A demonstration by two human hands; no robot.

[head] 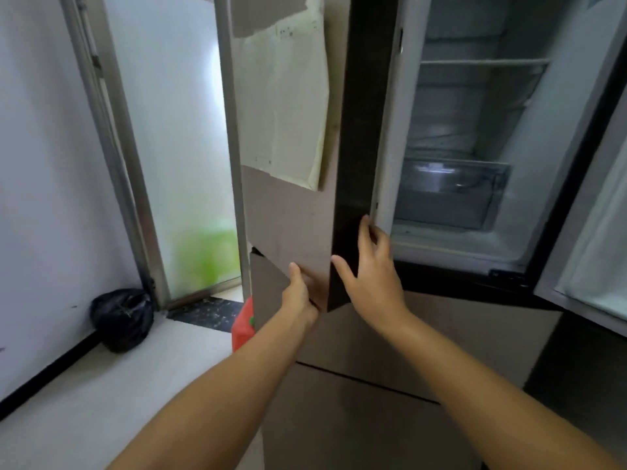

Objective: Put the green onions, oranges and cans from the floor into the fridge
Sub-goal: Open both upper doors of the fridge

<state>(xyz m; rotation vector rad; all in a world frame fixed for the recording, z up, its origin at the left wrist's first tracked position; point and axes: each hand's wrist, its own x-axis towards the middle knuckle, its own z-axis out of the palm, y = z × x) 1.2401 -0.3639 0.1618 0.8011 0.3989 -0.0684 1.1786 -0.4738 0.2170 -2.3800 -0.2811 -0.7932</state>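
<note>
A black bag (122,318) sits on the floor by the white wall. Next to it is a glass door (176,147). A bit of a red thing (243,325) peeks out low behind the fridge door (288,215). The left hand (298,293) holds the bottom corner of that door, fingers curled under it. The right hand (369,266) rests on the door's dark edge with fingers loose and spread. The fridge (475,147) stands open on the right, with a clear drawer (451,191) inside

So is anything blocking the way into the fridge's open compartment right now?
Partly. The brown left fridge door stands ajar across the left of the opening, with the left hand at its bottom edge and the right hand on its dark edge. The white compartment itself looks open.
</note>
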